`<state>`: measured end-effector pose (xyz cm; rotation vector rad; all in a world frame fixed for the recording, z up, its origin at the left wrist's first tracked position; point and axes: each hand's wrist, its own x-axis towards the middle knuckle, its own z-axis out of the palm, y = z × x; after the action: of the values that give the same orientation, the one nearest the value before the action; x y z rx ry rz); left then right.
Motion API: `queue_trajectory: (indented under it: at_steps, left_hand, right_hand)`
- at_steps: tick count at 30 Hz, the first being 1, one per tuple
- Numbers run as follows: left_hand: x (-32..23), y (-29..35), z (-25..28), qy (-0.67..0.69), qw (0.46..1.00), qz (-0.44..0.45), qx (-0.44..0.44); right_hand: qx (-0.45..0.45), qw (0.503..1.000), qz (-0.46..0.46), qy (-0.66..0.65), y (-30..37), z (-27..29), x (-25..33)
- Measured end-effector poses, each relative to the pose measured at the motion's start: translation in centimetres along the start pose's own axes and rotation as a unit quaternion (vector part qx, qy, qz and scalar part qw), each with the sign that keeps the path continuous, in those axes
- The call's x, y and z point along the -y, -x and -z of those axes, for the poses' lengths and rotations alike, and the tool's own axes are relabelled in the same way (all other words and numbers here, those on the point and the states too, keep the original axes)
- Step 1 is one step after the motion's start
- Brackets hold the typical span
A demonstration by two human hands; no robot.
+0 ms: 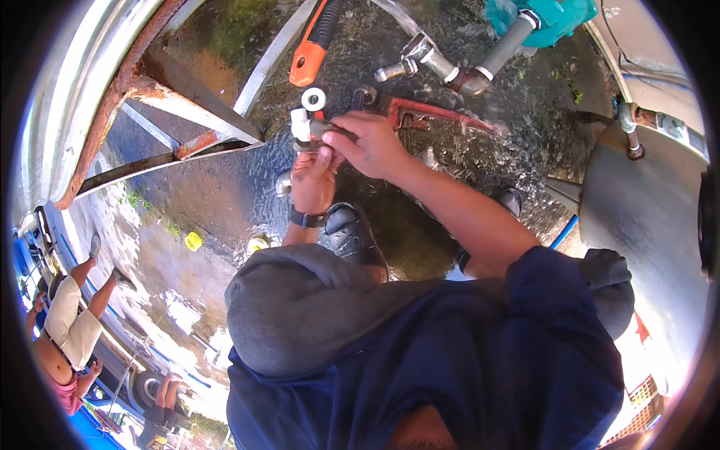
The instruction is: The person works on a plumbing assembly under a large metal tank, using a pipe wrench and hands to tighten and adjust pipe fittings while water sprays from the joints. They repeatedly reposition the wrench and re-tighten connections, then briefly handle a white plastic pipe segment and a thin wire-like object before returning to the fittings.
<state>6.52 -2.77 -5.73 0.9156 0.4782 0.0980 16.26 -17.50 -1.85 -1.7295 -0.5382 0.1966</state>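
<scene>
Navy shirt (450, 360) nearest us | our left hand (313, 184) and right hand (371, 146) grip white-and-grey fitting (301, 126) | red wrench (442, 115) near

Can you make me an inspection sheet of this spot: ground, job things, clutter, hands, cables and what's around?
Surface: ground dark and wet.
Job's things: white pipe fitting, greyish piece against it, red wrench lying nearby.
Clutter: orange-and-black handle, white ring, yellow cap.
Hands: left hand at the fitting, right hand on the greyish piece; some fingers hidden.
Cables: thin dark line at upper right, maybe a cable.
Surroundings: teal pump, rusty frame, silver tank, two people at left.
</scene>
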Motion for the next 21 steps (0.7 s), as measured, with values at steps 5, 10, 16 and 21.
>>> queue_trajectory:
  at_steps: [5,10,16,21]
  left_hand:
    - [-0.7,-0.5,0.7,-0.077,0.996,-0.033,0.001]
    - [-1.3,-1.0,2.3,-0.019,0.999,-0.023,-0.025]
    - [1.1,0.6,1.5,-0.132,0.991,-0.005,-0.035]
    - [2.0,1.4,1.9,-0.097,0.993,-0.012,-0.060]
  right_hand:
    - [-0.028,0.988,-0.149,0.013,0.8,-2.5,-1.2]
    - [0.066,0.949,-0.298,-0.080,1.0,-2.2,-2.5]
    - [-0.024,0.988,-0.154,-0.006,1.9,-3.6,-3.8]
    - [0.016,0.953,-0.295,-0.062,2.1,-3.4,-4.1]
